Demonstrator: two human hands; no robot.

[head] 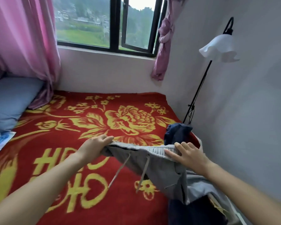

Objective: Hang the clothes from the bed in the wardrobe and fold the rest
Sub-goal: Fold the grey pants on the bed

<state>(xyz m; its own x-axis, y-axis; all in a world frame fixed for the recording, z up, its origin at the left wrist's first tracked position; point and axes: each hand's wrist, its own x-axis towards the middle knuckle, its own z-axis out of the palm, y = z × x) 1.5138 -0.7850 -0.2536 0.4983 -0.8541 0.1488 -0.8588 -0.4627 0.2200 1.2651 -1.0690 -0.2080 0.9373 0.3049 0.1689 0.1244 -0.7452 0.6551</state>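
My grey sweatpants (161,166) hang with the waistband stretched before me, two drawstrings (120,169) dangling, legs trailing toward 5 o'clock. A crumpled navy garment (177,132) lies just beyond, at 1 o'clock.

Just the one camera here, worn on the person's head, so it looked forward and down across the bed (91,120) from standing height. Wide-angle lens, with straight lines bending near the edges. It faced the wall with the window (115,25), which took up the top of the frame, and the lamp (217,47) sat at the right. Pretty close in too: both forearms reached up from the bottom corners, and the left hand (94,144) and right hand (190,155) landed just below centre, on the grey pants (162,168).
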